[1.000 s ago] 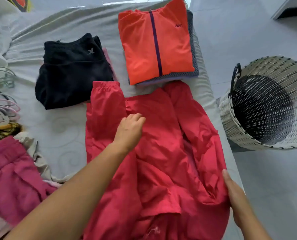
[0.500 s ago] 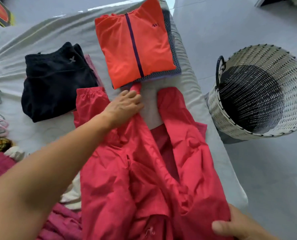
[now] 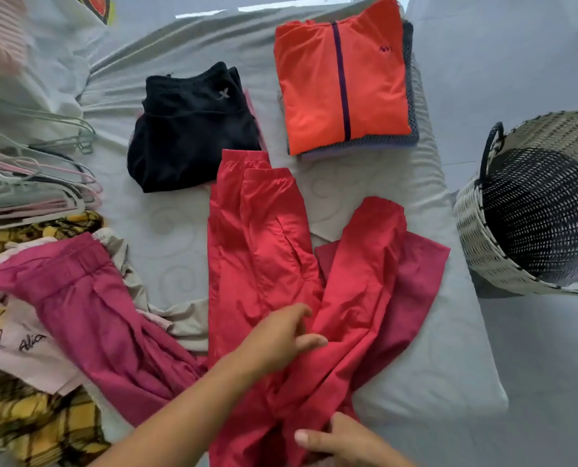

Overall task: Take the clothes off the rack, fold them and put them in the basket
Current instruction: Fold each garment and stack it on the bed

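We have just drawn our left hand (image 3: 280, 338) back from the far cuffs to the middle of the red trousers (image 3: 264, 251), where its loosely curled fingers rest on the cloth with the thumb tucked into a fold. A moment ago the two legs lay close together; now they spread apart in a V, one toward the far edge of the bed (image 3: 432, 365), the other angled toward its right edge. Our right hand (image 3: 344, 439) pinches the waist end at the near edge. We judge the trousers are being straightened, so the fold has yet to begin.

Black shorts (image 3: 189, 136) and an orange jacket (image 3: 341, 85) sit folded near the far edge. Unfolded clothes and hangers (image 3: 34, 183) crowd the left edge. The basket (image 3: 483, 237) stands on the pale floor just beside the bed's right edge.
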`<state>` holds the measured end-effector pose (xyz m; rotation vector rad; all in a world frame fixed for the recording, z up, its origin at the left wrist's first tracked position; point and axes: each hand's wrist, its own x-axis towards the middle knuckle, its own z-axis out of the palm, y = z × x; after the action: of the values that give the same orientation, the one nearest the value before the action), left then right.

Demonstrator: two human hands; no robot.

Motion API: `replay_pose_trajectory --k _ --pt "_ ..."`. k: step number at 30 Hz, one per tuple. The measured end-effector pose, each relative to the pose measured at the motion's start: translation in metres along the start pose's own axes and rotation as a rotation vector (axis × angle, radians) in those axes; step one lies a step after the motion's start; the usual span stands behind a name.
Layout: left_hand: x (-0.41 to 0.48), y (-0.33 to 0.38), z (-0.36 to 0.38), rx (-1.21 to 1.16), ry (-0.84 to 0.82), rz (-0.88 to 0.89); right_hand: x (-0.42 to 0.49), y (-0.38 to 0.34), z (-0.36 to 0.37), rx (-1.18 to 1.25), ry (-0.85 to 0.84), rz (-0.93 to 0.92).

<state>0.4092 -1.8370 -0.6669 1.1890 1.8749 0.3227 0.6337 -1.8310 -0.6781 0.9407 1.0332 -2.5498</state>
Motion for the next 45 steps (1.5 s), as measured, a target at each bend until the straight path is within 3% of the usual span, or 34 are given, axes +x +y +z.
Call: replay_pose_trajectory --k 1,2,4,7,10,12,14,16,18,22,27,29,32,35,38,45 --pt "-0.009 -0.002 0.012 0.015 -0.082 -0.064 -0.023 -0.012 0.011 -0.079 0.089 0.185" --pt "-0.015 -0.008 0.022 0.003 -0.107 -0.114 -0.009 -0.016 0.015 -0.119 0.037 0.133" --pt "-0.019 -0.026 0.03 -0.157 -0.121 -0.222 0.01 -0.045 -0.022 -0.211 0.375 0.197" --pt "-0.029 -0.03 0.038 -0.279 -0.169 -0.183 0.041 -0.093 -0.072 -0.307 0.931 -0.047" --pt "-0.04 -0.03 0.042 -0.301 -0.102 -0.048 0.075 -0.136 -0.103 -0.033 1.042 -0.135" --pt "-0.049 -0.029 0.044 -0.349 -0.051 0.024 0.088 -0.162 -0.111 0.2 1.015 -0.102" --pt "-0.06 -0.027 0.046 -0.46 -0.005 0.051 0.089 -0.182 -0.106 0.25 0.898 -0.007" --pt "-0.07 -0.028 0.051 -0.557 0.068 0.02 0.085 -0.201 -0.098 0.287 0.793 -0.028" --pt "-0.078 -0.031 0.056 -0.633 0.222 -0.037 0.078 -0.222 -0.085 0.312 0.733 -0.13" --pt "-0.089 -0.04 0.063 -0.854 0.551 -0.224 0.079 -0.259 -0.046 0.177 0.732 -0.561" --pt "-0.092 -0.048 0.054 -1.141 0.712 -0.319 0.129 -0.3 0.02 -0.187 0.787 -0.86" --pt "-0.085 -0.054 0.055 -1.269 0.705 -0.41 0.163 -0.306 0.029 -0.349 0.81 -0.74" --pt "-0.079 -0.062 0.055 -1.382 0.652 -0.522 0.191 -0.276 0.024 -0.721 0.831 -0.334" --pt "-0.077 -0.068 0.052 -1.431 0.566 -0.539 0.177 -0.208 0.015 -0.899 0.795 -0.308" --pt "-0.079 -0.073 0.052 -1.411 0.527 -0.533 0.139 -0.137 0.015 -0.771 0.734 -0.307" --pt "-0.081 -0.068 0.052 -1.478 0.49 -0.432 0.045 -0.021 0.052 -0.518 0.331 -0.019"
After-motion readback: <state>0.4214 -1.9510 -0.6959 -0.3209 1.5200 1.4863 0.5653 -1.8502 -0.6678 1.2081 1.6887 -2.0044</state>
